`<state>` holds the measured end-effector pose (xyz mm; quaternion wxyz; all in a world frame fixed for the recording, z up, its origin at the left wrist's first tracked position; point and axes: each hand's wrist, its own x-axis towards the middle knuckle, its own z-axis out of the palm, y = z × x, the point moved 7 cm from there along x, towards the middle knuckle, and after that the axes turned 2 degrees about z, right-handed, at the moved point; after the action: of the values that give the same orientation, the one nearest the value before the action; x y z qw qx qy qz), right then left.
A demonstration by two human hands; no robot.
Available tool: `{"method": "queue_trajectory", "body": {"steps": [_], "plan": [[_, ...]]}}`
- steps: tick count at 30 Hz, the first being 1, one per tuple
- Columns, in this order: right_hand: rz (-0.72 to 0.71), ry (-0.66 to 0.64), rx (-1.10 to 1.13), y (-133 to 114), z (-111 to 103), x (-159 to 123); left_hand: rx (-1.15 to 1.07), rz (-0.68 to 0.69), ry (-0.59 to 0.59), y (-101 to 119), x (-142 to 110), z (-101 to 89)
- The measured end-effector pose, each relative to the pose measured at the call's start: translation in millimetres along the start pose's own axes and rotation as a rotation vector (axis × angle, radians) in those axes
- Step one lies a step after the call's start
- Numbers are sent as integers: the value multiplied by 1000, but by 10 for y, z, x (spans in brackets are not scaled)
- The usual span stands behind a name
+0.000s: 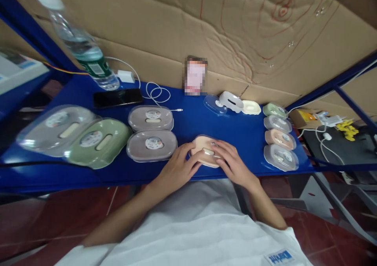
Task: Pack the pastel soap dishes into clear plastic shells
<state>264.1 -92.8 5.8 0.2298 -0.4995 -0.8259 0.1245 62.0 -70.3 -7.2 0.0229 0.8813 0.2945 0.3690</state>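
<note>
Glossy, oval, plastic peach box (207,158)

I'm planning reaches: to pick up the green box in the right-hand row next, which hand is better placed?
Probably the right hand. It touches the right part of the peach lidded box, nearer the green box; the left hand is farther off.

at the far left, a clear water bottle (79,48) with a green label stands on the blue table (182,120). just on its near side lies a dark phone (118,97); to the right loops a white cable (157,84). a pixelated upright object (195,75) stands against the far cardboard wall (147,34). at the right, yellow pieces (347,129) lie on a dark surface (316,150).
</note>
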Motion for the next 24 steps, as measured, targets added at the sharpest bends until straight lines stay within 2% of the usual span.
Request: {"method": "queue_trajectory", "body": {"steps": [6,16,19,24], "plan": [[-19,164,-199,-114,245,-162,-56,-28,-133,-36,33,81],[-14,108,-251,-43,217,-55,-136,-73,-210,-77,31,134],[89,116,-362,177,80,-81,-123,-71,-205,-70,9,119],[334,323,-618,638,-416,-171,-130,-55,-229,-53,-14,123]]}}
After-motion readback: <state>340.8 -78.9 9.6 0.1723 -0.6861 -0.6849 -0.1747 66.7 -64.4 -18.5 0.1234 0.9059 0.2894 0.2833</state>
